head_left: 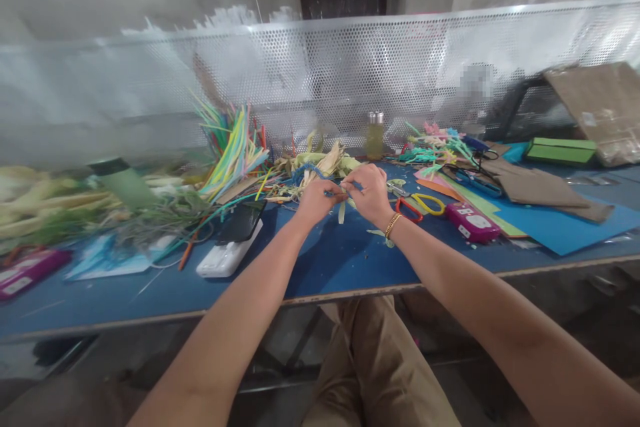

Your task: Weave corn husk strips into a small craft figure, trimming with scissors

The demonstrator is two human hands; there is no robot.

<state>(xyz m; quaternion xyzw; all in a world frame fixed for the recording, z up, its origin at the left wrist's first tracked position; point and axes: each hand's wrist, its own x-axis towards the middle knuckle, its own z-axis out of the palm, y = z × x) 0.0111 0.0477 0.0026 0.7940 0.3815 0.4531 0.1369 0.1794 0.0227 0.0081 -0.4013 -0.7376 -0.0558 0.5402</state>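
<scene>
Near the middle of the blue table, my left hand [320,200] and my right hand [369,192] meet with their fingertips almost touching. Both are closed in a pinch on a small pale-green strip [341,215], which looks like corn husk and dangles below the fingers. Its upper part is hidden by the fingers. Just behind the hands lies a heap of dried corn husks [332,159] with a blue twisted cord [306,172] across it. To the right of my right hand are scissors with red and yellow handles [425,204].
A white box [229,253] with a black phone [242,221] on it lies left. Behind stand colourful pipe cleaners [235,147] and a glass bottle [375,137]. Right are a magenta device [473,221] and blue paper [560,223]. A perforated metal panel [350,73] borders the back.
</scene>
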